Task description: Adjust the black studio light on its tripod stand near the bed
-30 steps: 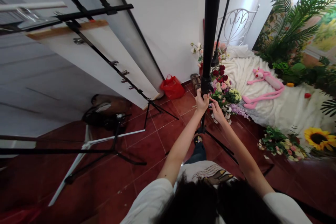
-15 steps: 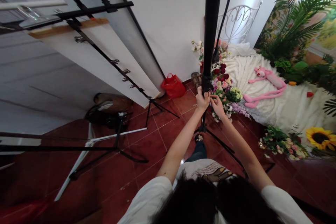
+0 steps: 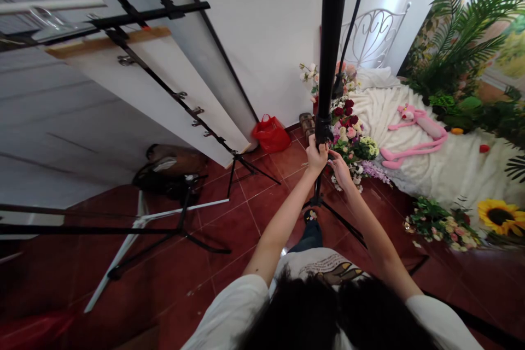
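Note:
A black tripod stand [image 3: 333,27] rises upright in front of me, its pole running out of the top of the picture. My left hand [image 3: 317,157] is wrapped round the pole just under its thick collar [image 3: 324,130]. Close by on the right, my right hand [image 3: 339,168] has its fingertips pinched at a small dark knob on the stand, mostly hidden by the fingers. A black cable [image 3: 353,19] hangs alongside the pole. The stand's legs [image 3: 344,221] spread over the red floor tiles near my foot.
Left stands a white board [image 3: 156,98] clipped to a black frame. A red bag [image 3: 270,134] sits by the wall. Behind the stand are flowers [image 3: 348,131]; right of them, a pink plush toy [image 3: 426,128] lies on white fabric [image 3: 455,164]. More stand legs [image 3: 205,243] cross the floor left.
My right hand has shifted and turned slightly at the knob, and the right forearm has moved a little left. My left hand keeps its hold on the pole.

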`<move>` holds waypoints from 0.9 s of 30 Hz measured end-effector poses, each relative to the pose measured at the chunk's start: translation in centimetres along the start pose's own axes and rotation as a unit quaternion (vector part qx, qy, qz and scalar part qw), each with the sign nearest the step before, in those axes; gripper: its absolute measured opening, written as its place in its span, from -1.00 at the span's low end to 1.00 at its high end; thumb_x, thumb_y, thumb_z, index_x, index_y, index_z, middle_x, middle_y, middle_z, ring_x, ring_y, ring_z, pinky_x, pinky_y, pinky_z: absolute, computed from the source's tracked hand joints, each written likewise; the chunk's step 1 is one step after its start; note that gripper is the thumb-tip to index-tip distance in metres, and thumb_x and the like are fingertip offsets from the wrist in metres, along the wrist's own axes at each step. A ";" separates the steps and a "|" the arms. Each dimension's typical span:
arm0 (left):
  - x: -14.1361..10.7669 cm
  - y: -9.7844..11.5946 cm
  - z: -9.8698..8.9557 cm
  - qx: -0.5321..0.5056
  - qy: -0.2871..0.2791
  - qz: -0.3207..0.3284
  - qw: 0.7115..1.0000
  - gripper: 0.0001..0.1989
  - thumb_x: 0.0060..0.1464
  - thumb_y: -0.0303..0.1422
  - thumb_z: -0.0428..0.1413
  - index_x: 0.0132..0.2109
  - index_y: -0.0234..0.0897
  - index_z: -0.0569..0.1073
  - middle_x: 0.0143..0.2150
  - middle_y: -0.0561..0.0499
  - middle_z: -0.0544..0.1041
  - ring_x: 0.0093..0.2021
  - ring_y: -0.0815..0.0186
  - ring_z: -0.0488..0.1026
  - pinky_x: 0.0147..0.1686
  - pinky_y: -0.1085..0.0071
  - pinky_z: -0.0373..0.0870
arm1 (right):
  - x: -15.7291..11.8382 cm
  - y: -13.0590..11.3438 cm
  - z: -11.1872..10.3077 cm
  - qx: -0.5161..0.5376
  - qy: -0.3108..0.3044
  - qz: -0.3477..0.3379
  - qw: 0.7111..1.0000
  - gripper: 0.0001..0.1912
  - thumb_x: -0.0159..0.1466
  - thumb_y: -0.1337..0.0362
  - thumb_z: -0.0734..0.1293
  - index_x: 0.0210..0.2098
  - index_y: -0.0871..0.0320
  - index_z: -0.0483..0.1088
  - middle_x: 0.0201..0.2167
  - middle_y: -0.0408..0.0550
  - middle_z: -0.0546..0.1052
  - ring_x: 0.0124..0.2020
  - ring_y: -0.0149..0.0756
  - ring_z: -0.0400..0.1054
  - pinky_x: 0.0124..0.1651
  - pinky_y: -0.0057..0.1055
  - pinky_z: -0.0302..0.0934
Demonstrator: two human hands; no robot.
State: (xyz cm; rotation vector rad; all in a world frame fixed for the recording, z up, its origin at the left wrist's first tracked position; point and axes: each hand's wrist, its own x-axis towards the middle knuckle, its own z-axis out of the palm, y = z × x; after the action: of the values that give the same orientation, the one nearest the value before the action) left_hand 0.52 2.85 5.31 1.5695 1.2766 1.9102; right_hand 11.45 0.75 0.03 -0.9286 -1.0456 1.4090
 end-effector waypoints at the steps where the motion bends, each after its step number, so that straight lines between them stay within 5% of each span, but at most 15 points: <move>1: 0.0 0.0 0.0 -0.001 0.001 -0.001 1.000 -0.38 0.23 0.21 -0.28 -0.04 -0.25 0.29 -0.56 0.09 0.40 -0.59 0.38 0.41 -0.54 0.50 0.28 | 0.0 0.1 0.0 -0.002 0.004 0.001 1.000 -0.65 0.17 0.15 0.30 -0.06 0.03 0.44 0.05 -0.09 0.52 0.10 -0.26 0.37 0.19 -0.25 0.27; 8: 0.0 -1.0 0.3 0.013 0.002 -0.019 1.000 -0.34 0.22 0.22 -0.32 -0.01 -0.23 0.29 -0.52 0.08 0.40 -0.58 0.39 0.42 -0.52 0.50 0.32 | 0.1 0.7 -0.2 -0.010 0.057 -0.010 0.998 -0.57 0.12 -0.01 0.42 -0.09 0.04 0.40 -0.22 -0.11 0.52 -0.22 -0.36 0.41 -0.11 -0.39 0.35; 15: 0.2 -1.2 0.5 0.009 0.010 -0.012 1.000 -0.40 0.23 0.20 -0.25 -0.03 -0.22 0.31 -0.55 0.09 0.40 -0.57 0.36 0.45 -0.49 0.48 0.35 | 3.1 0.3 0.5 -0.117 0.140 0.002 0.983 -0.67 0.06 0.09 0.46 -0.26 0.10 0.39 -0.59 -0.28 0.29 -0.55 -0.44 0.18 -0.48 -0.47 0.11; 19: 0.4 -1.3 0.6 0.014 0.015 -0.007 1.000 -0.39 0.24 0.19 -0.27 -0.02 -0.23 0.31 -0.55 0.09 0.41 -0.57 0.36 0.44 -0.48 0.47 0.35 | 3.7 -0.1 0.8 -0.130 0.169 0.036 0.976 -0.77 0.06 0.24 0.46 -0.31 0.15 0.41 -0.53 -0.21 0.42 -0.48 -0.40 0.29 -0.42 -0.47 0.20; 27: 0.5 -0.8 0.5 0.011 0.005 -0.003 1.000 -0.40 0.24 0.18 -0.24 -0.04 -0.23 0.34 -0.52 0.06 0.44 -0.52 0.35 0.47 -0.44 0.45 0.37 | 1.6 0.6 0.4 0.110 0.021 0.085 0.990 -0.68 0.26 0.15 0.23 -0.09 0.04 0.52 -0.12 -0.10 0.63 -0.02 -0.27 0.48 -0.08 -0.36 0.40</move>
State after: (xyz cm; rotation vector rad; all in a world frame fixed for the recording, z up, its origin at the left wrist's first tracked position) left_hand 0.57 3.85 4.90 1.5664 1.3091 1.9084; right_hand 10.70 2.25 -0.41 -0.8967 -0.7764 1.6037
